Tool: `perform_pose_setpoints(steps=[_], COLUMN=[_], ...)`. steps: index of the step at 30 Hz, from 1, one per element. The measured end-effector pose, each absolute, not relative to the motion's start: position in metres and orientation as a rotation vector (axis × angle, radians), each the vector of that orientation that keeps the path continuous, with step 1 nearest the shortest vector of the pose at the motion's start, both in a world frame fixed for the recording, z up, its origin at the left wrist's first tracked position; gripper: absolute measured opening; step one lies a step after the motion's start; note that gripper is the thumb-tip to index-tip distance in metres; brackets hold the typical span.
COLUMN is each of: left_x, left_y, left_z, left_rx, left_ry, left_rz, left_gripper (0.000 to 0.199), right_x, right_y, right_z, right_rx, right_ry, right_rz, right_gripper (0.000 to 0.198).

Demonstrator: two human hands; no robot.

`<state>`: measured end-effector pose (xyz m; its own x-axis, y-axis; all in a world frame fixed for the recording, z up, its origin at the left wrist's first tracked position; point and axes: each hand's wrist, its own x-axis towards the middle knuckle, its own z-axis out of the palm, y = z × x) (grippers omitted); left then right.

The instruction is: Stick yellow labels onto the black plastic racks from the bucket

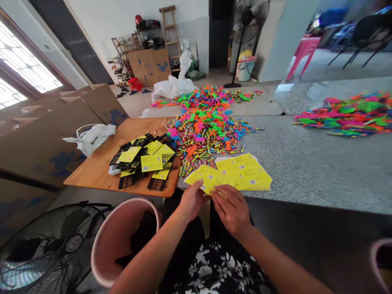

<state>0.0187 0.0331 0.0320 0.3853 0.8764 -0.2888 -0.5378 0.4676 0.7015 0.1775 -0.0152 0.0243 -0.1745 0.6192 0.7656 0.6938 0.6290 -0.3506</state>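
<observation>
My left hand [193, 201] grips the near left edge of a yellow printed card sheet [206, 175], thumb on top. The fingers of my right hand [233, 209] close on the same sheet's right side. Just beyond and to the right, a stack of yellow printed sheets [245, 169] lies at the table's front edge, partly overlapped by the held one. Left of my hands, black plastic mesh baskets [157, 184] are heaped, with yellow cards [152, 163] on them. Behind the sheets spreads a pile of colourful toy guns [211, 126] and small striped tubes [196, 157].
A wooden board [101, 173] carries the baskets beside the grey stone tabletop [318, 175]. Another toy heap [352, 112] lies at right. Below left stand a pink bin [105, 245] and a floor fan [73, 243]. A white plastic bag [92, 139] hangs by large cardboard boxes [45, 139].
</observation>
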Motion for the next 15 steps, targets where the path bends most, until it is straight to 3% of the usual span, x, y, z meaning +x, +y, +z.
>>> perform_pose_setpoints(steps=[4, 8, 15], left_x=[0.003, -0.021, -0.025], left_y=[0.037, 0.030, 0.013], left_z=[0.022, 0.026, 0.026], left_rx=[0.335, 0.311, 0.372], left_ry=[0.618, 0.598, 0.616], left_rz=[0.972, 0.970, 0.953], left_gripper=[0.070, 0.067, 0.061], right_x=[0.169, 0.177, 0.175], right_y=[-0.032, -0.025, -0.001], right_z=[0.018, 0.026, 0.028], right_rx=[-0.950, -1.052, -1.324], right_ry=[-1.987, -1.798, -1.816], right_rz=[0.128, 0.160, 0.223], right_gripper=[0.031, 0.032, 0.048])
